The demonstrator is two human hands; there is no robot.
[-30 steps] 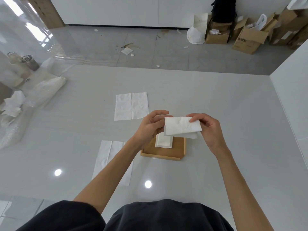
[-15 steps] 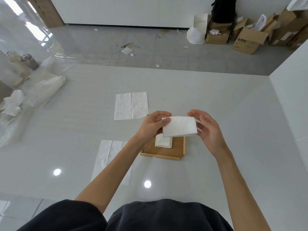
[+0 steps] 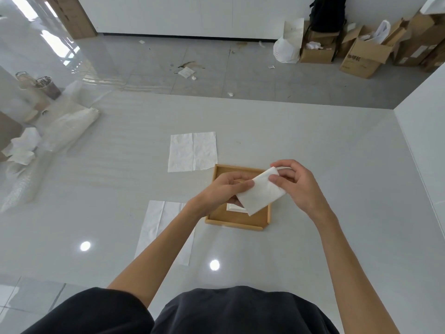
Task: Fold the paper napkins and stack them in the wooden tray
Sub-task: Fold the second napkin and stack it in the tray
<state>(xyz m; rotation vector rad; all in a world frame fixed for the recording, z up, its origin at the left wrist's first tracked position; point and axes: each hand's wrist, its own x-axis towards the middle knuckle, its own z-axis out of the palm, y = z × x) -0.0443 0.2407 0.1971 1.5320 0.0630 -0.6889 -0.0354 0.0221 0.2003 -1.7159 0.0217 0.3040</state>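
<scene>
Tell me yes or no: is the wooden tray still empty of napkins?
No, a folded napkin already lies in the wooden tray, partly hidden beneath the napkin held by both hands.

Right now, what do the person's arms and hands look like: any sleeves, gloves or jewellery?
Both forearms are bare to above the elbow, with no sleeves showing. The left hand and right hand wear no gloves, and no rings or watch are visible. Dark clothing shows at the bottom edge.
</scene>
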